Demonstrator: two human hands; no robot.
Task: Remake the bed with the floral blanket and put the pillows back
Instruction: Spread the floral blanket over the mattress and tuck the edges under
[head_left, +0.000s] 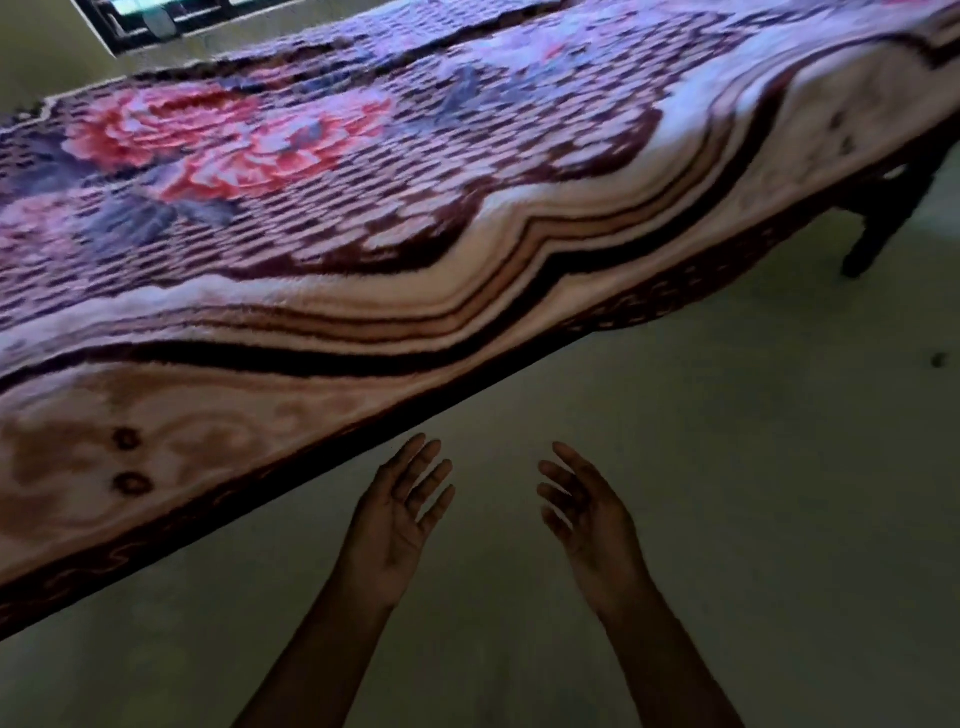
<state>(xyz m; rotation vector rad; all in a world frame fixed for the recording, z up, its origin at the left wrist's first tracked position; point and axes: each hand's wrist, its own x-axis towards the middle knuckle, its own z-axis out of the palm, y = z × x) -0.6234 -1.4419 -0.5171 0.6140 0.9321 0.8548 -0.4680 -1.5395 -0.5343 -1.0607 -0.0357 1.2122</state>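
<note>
Hovering beside the bed (883, 208): left hand (395, 525) and right hand (587, 519), fingers spread, holding nothing; floral blanket (363, 208) lies spread, near edge wavy; risk: a careless tug rumples it; pillows unseen.

One floral blanket (363, 208), one bed leg (878, 228), one window (171, 21), two hands.

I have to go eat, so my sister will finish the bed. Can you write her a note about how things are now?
Left hand: open, empty, over the floor, just short of the bed's side.
Right hand: open, empty, beside it.
Floral blanket: spread flat across the bed, near edge hanging over the side.
Pillows: none in view.
Done: blanket laid out.
To do: find the pillows and put them back.
</note>
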